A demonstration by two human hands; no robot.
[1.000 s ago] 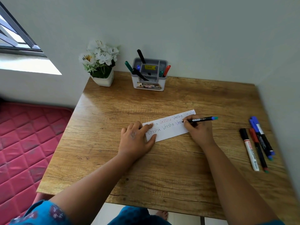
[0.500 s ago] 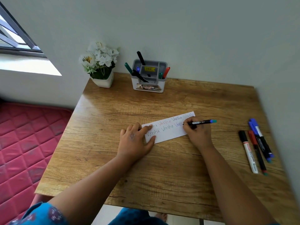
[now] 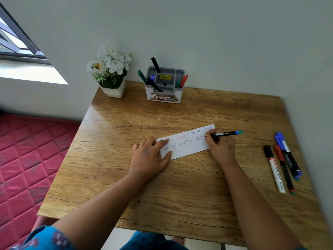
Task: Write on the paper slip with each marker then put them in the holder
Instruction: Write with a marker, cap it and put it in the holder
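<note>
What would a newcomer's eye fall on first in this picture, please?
First, the white paper slip at the table's middle, where the right hand writes with a black marker while the left hand presses its left end. Then the marker holder by the wall.

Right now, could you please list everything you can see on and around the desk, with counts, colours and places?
Paper slip: one, white, handwritten lines, desk centre.
Marker in use: one, black barrel, teal end, tip on the slip.
Loose markers: four, black-and-white, red-capped, two blue-capped, desk right edge.
Holder: one, white and grey, back of desk, several markers inside.
Flower pot: one, white, white flowers, back left corner.
Desk: one, wooden.
Mattress: one, pink quilted, floor left.
Window: one, dark frame, upper left.
Left hand: flat, pressing the slip's left end.
Right hand: gripping the marker.
</note>
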